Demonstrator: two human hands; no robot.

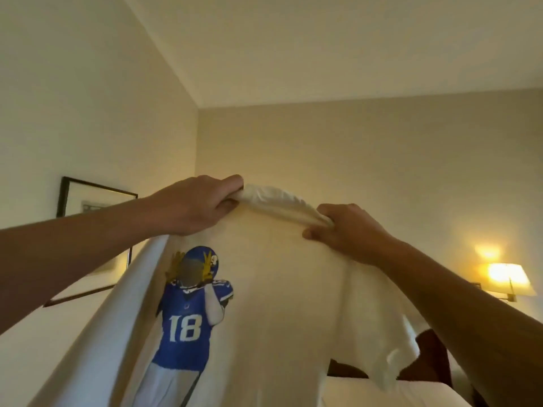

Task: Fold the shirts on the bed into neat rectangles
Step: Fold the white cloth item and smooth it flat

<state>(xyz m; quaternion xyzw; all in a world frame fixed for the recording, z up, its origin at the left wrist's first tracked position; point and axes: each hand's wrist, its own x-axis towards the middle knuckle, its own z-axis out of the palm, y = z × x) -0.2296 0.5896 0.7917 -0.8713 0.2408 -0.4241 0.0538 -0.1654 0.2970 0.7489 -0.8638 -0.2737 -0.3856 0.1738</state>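
Left hand (pixel 194 205): raised at 10 o'clock of centre, fingers curled over the top edge of a white T-shirt (pixel 279 289), thumb beneath, gripping the cloth. Right hand (pixel 349 230): raised at 2 o'clock of centre, fingers and thumb pinching the same top edge. Bunched roll of fabric spans between the two hands.

White T-shirt: held up in the air in front of the camera, hanging down from both hands toward 6 o'clock. Printed figure (pixel 188 321) at 7 o'clock: football player in blue jersey numbered 18, blue helmet, yellow gloves. One sleeve (pixel 385 359) droops at 4 o'clock, below the right forearm.

Bed linen (pixel 382 392): white, showing at 5 o'clock beneath the shirt's hem. Dark headboard (pixel 432 359): at 4 o'clock, behind the sleeve.

Framed picture (pixel 88 201): dark frame, on the left wall at 9 o'clock, partly hidden by the left forearm. Wall lamp (pixel 508 279): lit, pale shade, at 3 o'clock on the far wall. Ceiling (pixel 323 39): pale, filling 12 o'clock.
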